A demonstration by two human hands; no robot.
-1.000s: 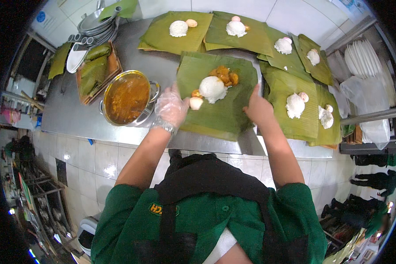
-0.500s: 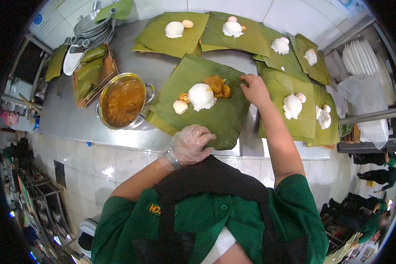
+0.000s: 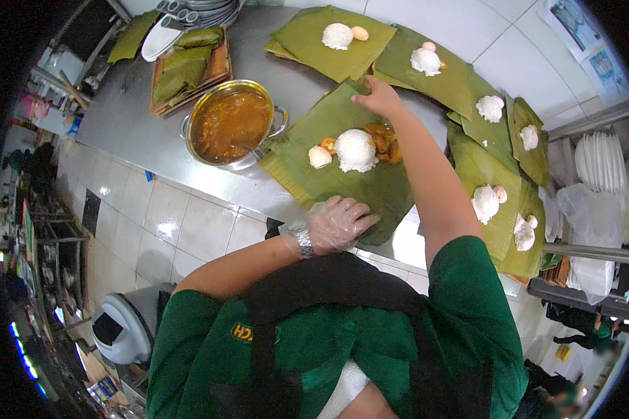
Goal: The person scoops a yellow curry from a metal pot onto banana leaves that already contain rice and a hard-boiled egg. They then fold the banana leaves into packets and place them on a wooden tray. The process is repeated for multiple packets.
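Observation:
In front of me a banana leaf (image 3: 370, 185) lies spread on the metal table. A white mound of rice (image 3: 356, 150) sits on it, with a pale peeled egg (image 3: 320, 158) and an orange-red slice at its left and brown sauced pieces of meat (image 3: 382, 142) at its right. My left hand (image 3: 339, 225), in a clear plastic glove, rests on the leaf's near edge with its fingers laid over it. My bare right hand (image 3: 379, 96) reaches across the food and pinches the leaf's far edge, which is slightly raised and curled. My right forearm covers part of the leaf's right side.
A pot of brown stew (image 3: 232, 124) with a utensil in it stands left of the leaf. Behind it, a wooden tray (image 3: 219, 66) holds wrapped leaf parcels. More leaves (image 3: 426, 84) with rice and eggs line the back and right. White plates (image 3: 599, 162) stack on a right-hand shelf.
My right hand has moved from the leaf's right edge to its far edge and now grips it. My left hand stays at the near edge. The whole view has turned and shifted.

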